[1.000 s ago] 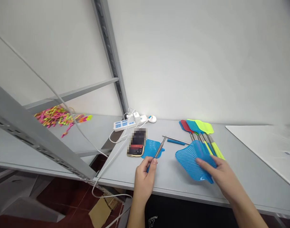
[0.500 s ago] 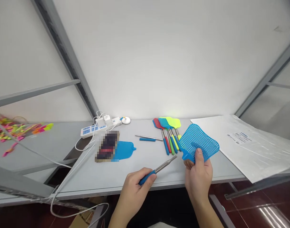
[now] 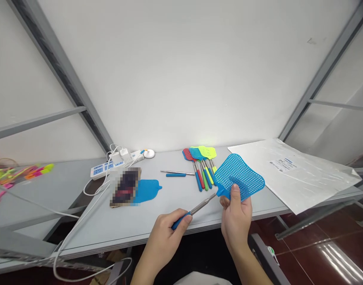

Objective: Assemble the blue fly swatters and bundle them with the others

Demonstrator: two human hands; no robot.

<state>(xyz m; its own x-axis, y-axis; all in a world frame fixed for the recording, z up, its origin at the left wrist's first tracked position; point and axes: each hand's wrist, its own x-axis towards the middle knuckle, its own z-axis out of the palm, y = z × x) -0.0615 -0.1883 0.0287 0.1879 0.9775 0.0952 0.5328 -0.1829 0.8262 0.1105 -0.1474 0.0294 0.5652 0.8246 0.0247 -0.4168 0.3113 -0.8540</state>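
My left hand (image 3: 166,231) is closed round the blue grip of a metal fly swatter handle (image 3: 201,204), which slants up to the right. In my right hand (image 3: 237,215) is a blue fly swatter head (image 3: 239,174), full of small holes, with my thumb pressed on its face. The handle's tip meets the neck of the head; how far it sits inside I cannot tell. Behind them lies a group of several fly swatters (image 3: 203,166) in red, blue, green and yellow. To their left rest a loose metal rod and blue grip (image 3: 176,174).
Another blue swatter head (image 3: 148,190) lies left, beside a blurred-out flat object (image 3: 125,188). A power strip (image 3: 106,168) with white cables stands behind it. A white wrapped package (image 3: 276,170) overhangs the right table edge. Colourful strips (image 3: 23,174) lie far left.
The handle's tip and the neck of the blue swatter head, apart before, have come together. The whole view has shifted slightly to the right.
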